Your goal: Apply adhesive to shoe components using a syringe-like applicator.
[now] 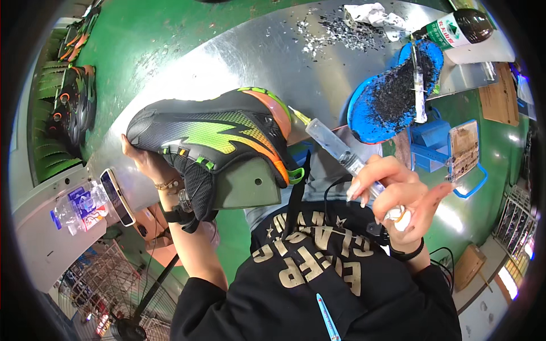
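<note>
Two hands (404,199), one held shoe (199,128), one phone (117,197)

A shoe-making workshop — similar shoes (85,99) stand along a green ribbed rack (42,150), black scraps (355,31) litter the metal surface (244,54), and one shoe (210,128) is fitted over a green last (242,187).

Shows black with a jagged lime-to-orange zigzag on the shoe (213,136) in the left hand (149,162), olive green on the block (242,187) inside it; shows clear, yellow-tipped, on the syringe (331,141) in the right hand (401,196), black-speckled blue on the pad (363,118) beyond that grip.
</note>
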### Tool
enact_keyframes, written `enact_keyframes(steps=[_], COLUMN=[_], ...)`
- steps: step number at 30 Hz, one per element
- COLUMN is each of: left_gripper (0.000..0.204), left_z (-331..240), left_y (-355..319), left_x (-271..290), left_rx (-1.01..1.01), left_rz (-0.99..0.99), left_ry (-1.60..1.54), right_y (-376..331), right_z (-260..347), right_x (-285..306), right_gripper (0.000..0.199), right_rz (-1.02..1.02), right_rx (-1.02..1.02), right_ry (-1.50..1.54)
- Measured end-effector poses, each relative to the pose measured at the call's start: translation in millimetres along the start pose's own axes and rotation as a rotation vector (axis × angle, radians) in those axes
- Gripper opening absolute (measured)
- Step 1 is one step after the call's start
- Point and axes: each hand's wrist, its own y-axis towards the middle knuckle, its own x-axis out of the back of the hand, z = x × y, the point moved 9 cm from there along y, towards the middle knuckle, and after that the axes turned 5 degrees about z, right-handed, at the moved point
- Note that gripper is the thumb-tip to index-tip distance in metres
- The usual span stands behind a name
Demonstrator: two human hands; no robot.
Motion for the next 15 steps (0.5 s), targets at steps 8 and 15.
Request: enact_keyframes(steps=[8, 15], left_gripper=[0.037, 0.037], left_z=[-2.9, 1.2], left_y=[-0.7, -4.4], left_x=[-4.6, -8.5], left_rx=[0.016, 0.146], left_rz=[0.013, 0.046], left_ry=[-0.023, -0.109], right_y=[9.1, 16.5], right_z=[-9.6, -16.4], right_x=[-12.6, -12.4], right_gripper=[0.085, 0.083], right_rz=[0.106, 0.129], right_rx=[-0.011, -0.051], right_ry=[0.035, 0.016])
